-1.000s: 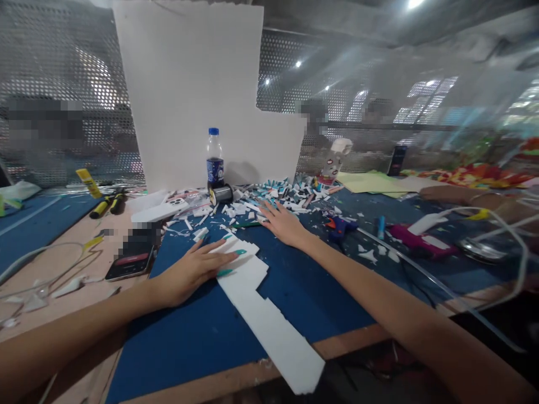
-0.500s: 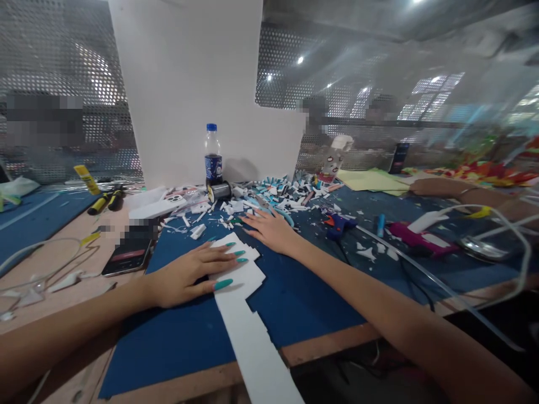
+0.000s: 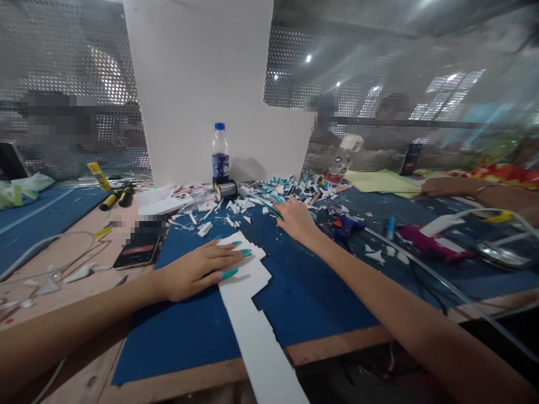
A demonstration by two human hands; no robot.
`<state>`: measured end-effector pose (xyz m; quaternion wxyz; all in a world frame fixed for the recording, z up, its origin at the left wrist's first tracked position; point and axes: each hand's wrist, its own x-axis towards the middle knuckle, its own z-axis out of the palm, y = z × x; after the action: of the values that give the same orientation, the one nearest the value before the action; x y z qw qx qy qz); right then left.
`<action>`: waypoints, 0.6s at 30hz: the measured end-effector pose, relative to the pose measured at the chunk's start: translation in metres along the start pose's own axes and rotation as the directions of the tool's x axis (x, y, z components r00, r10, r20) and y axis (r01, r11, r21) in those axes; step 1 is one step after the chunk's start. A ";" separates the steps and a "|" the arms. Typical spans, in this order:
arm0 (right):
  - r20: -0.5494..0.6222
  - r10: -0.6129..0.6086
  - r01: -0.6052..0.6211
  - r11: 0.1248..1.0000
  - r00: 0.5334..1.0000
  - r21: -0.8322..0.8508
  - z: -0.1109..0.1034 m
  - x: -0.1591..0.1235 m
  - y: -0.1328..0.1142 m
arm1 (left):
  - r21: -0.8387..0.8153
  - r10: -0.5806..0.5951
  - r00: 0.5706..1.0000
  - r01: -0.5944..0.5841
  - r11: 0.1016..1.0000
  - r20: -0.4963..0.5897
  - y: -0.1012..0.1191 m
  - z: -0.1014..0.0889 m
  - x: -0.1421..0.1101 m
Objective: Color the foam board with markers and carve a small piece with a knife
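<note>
My left hand (image 3: 202, 268) lies flat on a white foam sheet (image 3: 252, 325) with a stepped right edge, fingers stretched out and pointing right. The sheet runs over the blue mat (image 3: 311, 297) and past the table's front edge. Farther out, my right hand (image 3: 297, 221) is at the front of a heap of white and blue scraps (image 3: 282, 188). Its fingers are curled around what looks like a pair of scissors (image 3: 260, 200); the light blue handle is mostly hidden under the hand.
A cola bottle (image 3: 220, 160) and a wire spool (image 3: 226, 191) stand behind the scraps. A phone (image 3: 138, 247) lies at left. A blue glue gun (image 3: 348, 223), a magenta glue gun (image 3: 433, 241) and another person's arm (image 3: 455, 188) are at right. A white board (image 3: 197, 73) rises behind.
My right hand has moved right and its spread fingers have curled over the light blue handle. My left hand still rests on the foam sheet. The view has shifted slightly left.
</note>
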<state>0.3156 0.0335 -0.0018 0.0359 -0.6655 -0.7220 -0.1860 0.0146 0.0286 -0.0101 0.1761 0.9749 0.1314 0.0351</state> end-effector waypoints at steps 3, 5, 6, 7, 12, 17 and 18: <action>-0.045 0.011 -0.011 1.000 0.999 0.013 0.003 -0.002 -0.002 | -0.006 0.006 1.000 -0.006 1.000 -0.012 -0.001 0.001 0.000; -0.079 0.024 -0.021 0.999 0.997 0.043 0.005 -0.002 -0.002 | -0.012 0.014 1.000 -0.014 1.000 -0.015 -0.001 0.001 0.000; -0.099 0.036 -0.030 0.998 0.994 0.061 0.005 -0.001 -0.002 | -0.015 0.016 1.000 -0.016 1.000 -0.015 -0.001 0.001 0.000; -0.120 0.051 -0.041 0.996 0.991 0.081 0.005 -0.001 -0.001 | -0.018 0.016 1.000 -0.016 1.000 -0.014 0.000 0.001 0.000; -0.199 0.120 -0.084 0.980 0.973 0.180 0.006 0.001 0.002 | -0.011 -0.011 1.000 0.011 1.000 0.010 0.000 -0.001 0.000; -0.188 0.121 -0.075 0.970 0.975 0.232 0.010 -0.001 -0.004 | 0.011 -0.011 0.999 0.011 1.000 0.031 0.000 0.000 0.000; -0.183 0.119 -0.073 0.968 0.976 0.239 0.010 -0.002 -0.004 | 0.017 -0.020 0.999 0.019 1.000 0.030 0.000 0.000 0.000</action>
<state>0.3134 0.0347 -0.0124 0.1931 -0.6695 -0.6984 -0.1633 0.0144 0.0283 -0.0103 0.1704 0.9754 0.1385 0.0176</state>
